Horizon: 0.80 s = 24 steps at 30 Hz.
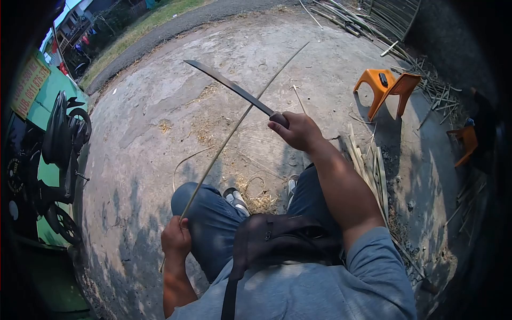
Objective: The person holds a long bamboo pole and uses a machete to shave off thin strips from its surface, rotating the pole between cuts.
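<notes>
A long thin strip [234, 132] is gripped near its lower end by the left hand [176, 236], with the fingers closed around it; a short end is left sticking out below the fist. From there the strip is extended forward past the left knee [193, 200] and up beyond the right hand [298, 130]. In the right hand, a long knife [229, 84] is held by its dark handle, its blade pointed forward and to the left. The strip is crossed by the blade just ahead of the right hand; whether the two are touching cannot be told. Shavings [262, 204] are scattered on the concrete ground [128, 154] between the hands. An orange plastic chair [380, 88] is seen to the right of the right hand, and split lengths [381, 178] are laid beside the right forearm.
</notes>
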Each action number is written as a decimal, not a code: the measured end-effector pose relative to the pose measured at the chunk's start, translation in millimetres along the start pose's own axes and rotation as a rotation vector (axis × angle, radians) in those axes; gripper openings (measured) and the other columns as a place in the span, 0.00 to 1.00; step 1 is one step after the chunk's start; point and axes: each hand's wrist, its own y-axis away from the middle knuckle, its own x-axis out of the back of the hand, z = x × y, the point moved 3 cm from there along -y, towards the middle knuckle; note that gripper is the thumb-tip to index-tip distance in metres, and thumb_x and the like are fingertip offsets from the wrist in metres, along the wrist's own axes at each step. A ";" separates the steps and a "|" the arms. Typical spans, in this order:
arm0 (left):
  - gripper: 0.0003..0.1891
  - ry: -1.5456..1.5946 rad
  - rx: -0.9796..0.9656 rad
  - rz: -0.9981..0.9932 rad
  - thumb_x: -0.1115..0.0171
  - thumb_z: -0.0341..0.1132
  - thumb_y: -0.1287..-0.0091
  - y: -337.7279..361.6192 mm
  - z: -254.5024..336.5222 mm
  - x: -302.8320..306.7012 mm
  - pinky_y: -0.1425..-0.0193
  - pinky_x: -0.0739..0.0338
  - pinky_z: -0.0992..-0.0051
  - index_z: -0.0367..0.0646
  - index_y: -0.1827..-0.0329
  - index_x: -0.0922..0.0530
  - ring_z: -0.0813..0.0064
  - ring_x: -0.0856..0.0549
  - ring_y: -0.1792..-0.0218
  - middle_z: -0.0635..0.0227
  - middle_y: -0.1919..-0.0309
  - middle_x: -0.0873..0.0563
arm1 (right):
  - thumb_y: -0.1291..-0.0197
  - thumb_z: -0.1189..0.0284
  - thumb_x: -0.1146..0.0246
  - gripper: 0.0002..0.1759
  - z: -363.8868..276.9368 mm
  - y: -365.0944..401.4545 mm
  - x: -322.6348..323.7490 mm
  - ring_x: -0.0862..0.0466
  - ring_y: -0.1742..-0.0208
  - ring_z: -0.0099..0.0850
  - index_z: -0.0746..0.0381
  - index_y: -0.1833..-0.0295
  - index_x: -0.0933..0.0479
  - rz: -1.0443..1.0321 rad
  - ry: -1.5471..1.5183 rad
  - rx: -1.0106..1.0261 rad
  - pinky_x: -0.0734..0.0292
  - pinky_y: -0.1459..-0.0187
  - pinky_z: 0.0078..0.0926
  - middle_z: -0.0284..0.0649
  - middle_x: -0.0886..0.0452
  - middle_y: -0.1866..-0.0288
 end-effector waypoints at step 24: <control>0.22 0.162 0.158 -0.073 0.48 0.50 0.16 94.6 -40.1 -9.2 0.64 0.24 0.51 0.37 0.58 0.22 0.38 0.16 0.67 0.46 0.72 0.18 | 0.33 0.41 0.32 0.28 -54.1 31.9 -18.1 0.10 0.63 0.52 0.58 0.59 0.18 -0.176 0.222 0.368 0.18 0.59 0.52 0.47 0.13 0.70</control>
